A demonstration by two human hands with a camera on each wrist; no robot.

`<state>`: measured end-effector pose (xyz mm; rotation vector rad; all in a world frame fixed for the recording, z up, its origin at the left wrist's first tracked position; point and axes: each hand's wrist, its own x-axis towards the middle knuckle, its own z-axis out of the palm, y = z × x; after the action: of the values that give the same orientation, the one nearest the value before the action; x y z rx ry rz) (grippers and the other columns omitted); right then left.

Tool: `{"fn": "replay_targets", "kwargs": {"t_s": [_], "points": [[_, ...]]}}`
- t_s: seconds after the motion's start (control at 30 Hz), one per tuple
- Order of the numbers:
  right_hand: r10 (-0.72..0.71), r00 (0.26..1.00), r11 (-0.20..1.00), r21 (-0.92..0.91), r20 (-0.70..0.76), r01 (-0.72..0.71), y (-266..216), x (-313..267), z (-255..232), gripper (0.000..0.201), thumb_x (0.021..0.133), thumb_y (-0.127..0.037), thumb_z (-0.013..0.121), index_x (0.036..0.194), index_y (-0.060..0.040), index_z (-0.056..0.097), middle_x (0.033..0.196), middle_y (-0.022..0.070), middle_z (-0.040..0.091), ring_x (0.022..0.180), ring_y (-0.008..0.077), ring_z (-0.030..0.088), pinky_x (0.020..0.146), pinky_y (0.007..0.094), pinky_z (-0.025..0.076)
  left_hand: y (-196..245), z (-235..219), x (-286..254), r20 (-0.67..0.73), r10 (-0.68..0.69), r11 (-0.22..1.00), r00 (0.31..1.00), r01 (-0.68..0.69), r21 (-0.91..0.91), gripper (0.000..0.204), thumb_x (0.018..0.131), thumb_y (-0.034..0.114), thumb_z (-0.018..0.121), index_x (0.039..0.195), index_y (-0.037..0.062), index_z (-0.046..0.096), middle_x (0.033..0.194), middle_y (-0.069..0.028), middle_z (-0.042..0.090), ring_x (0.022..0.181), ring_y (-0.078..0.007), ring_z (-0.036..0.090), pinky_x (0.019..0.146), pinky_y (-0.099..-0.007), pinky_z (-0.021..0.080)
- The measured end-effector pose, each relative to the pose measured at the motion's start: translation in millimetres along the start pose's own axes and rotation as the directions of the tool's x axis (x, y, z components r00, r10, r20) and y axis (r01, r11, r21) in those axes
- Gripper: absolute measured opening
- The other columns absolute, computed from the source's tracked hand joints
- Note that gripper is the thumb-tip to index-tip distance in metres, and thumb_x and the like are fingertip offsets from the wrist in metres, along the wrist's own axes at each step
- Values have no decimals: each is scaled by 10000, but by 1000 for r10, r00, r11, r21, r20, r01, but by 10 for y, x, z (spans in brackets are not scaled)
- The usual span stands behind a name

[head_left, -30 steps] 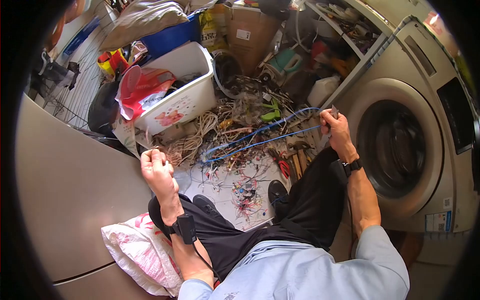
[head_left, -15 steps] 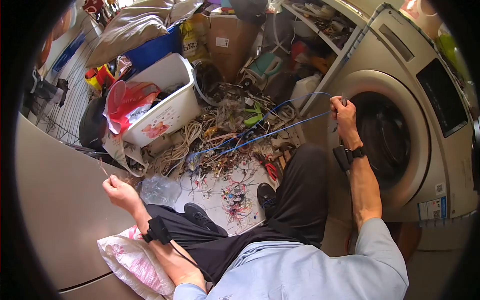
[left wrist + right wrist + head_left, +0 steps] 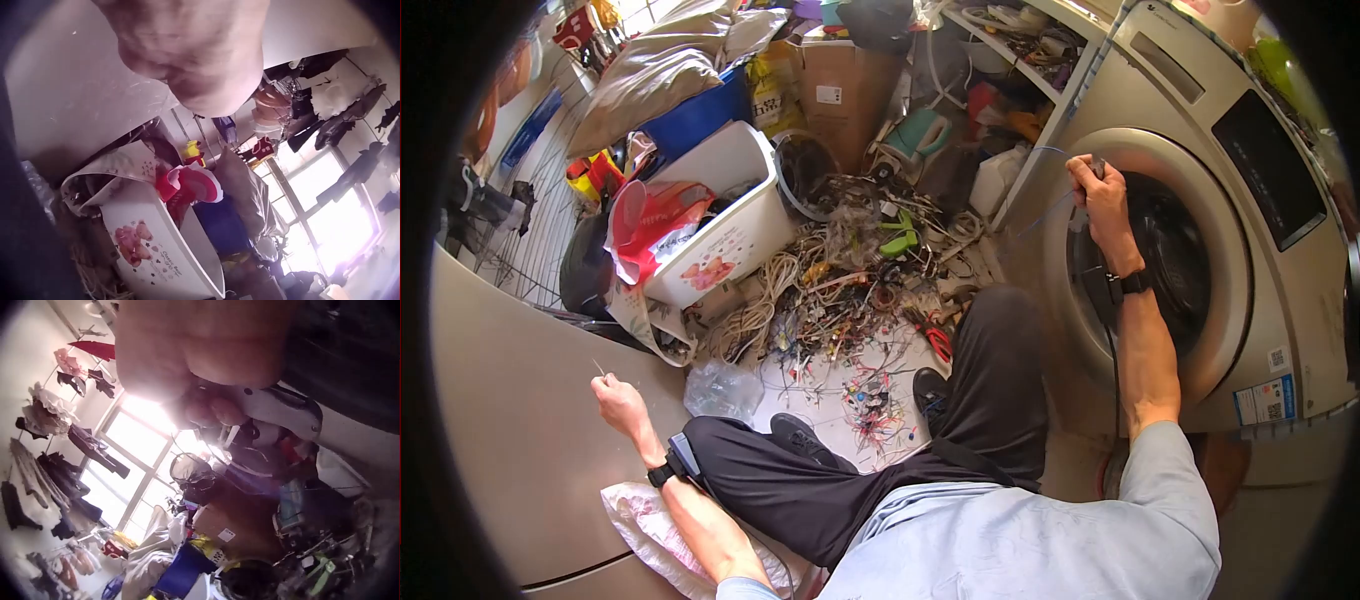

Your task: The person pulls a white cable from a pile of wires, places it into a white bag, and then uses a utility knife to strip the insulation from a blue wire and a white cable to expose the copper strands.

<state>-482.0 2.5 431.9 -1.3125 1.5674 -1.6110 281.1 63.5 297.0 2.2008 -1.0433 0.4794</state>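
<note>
My right hand (image 3: 1108,210) is raised before the washer door, fingers curled round a grey-handled tool (image 3: 275,409). A thin blue cable (image 3: 1049,212) runs at that hand; its full path is blurred. On the left, my other hand (image 3: 622,408) pinches a short thin strand (image 3: 599,368) that sticks up past its fingertips, beside the smooth pale panel. In the left wrist view the palm side of the left hand (image 3: 194,56) shows and its fingertips are hidden. The right hand (image 3: 200,350) fills the top of the right wrist view.
A pile of wires and scraps (image 3: 830,300) covers the floor, with red-handled pliers (image 3: 937,340) at its edge. Behind stand a white bin (image 3: 725,240) and a cardboard box (image 3: 840,95). The washing machine (image 3: 1200,370) is at the right, a clear plastic bag (image 3: 725,388) by the left knee.
My left hand has moved left and down, away from the pile. The right hand has risen, and the blue cable that stretched over the pile now shows only near it.
</note>
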Motion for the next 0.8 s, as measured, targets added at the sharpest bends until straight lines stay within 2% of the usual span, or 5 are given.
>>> {"fn": "replay_targets", "kwargs": {"t_s": [0.27, 0.43, 0.57, 0.7, 0.8], "points": [[-26, 989, 978, 210, 146, -5, -320, -50, 295, 157, 1012, -156, 652, 941, -24, 696, 767, 0, 602, 622, 80, 501, 540, 235, 381, 600, -14, 101, 124, 27, 913, 992, 26, -407, 258, 1009, 229, 604, 1010, -27, 635, 835, -172, 676, 758, -320, 624, 757, -438, 503], [-12, 977, 934, 350, 211, -64, -596, -85, 434, 156, 1012, -161, 654, 962, -19, 693, 775, 15, 613, 623, 98, 510, 546, 250, 396, 1189, 35, -205, 279, 44, 770, 959, 145, -621, 209, 1025, 201, 622, 946, 8, 635, 691, -29, 598, 605, -124, 527, 569, -338, 440], [-46, 966, 937, 347, 256, -48, -766, -118, 561, 159, 1011, -166, 655, 976, -18, 698, 786, 18, 617, 629, 101, 515, 554, 252, 405, 1341, 124, -444, 363, 51, 744, 930, 207, -636, 215, 1024, 178, 621, 881, 18, 612, 643, 10, 548, 563, -100, 489, 543, -302, 417], [-83, 954, 931, 364, 290, -29, -885, -141, 655, 164, 1010, -170, 658, 991, -13, 701, 790, 16, 617, 644, 98, 513, 555, 250, 401, 1351, 361, -613, 483, 140, 653, 864, 287, -701, 199, 1045, 174, 581, 876, 69, 591, 664, 54, 497, 533, -47, 405, 482, -244, 334], [-116, 937, 924, 383, 328, -20, -940, -179, 700, 174, 1012, -178, 657, 1003, -10, 700, 796, 16, 614, 653, 91, 510, 562, 243, 399, 1367, 371, -616, 627, 117, 483, 770, 507, -714, 182, 1054, 198, 580, 903, 96, 590, 653, 65, 493, 449, -18, 358, 382, -216, 267]]}}
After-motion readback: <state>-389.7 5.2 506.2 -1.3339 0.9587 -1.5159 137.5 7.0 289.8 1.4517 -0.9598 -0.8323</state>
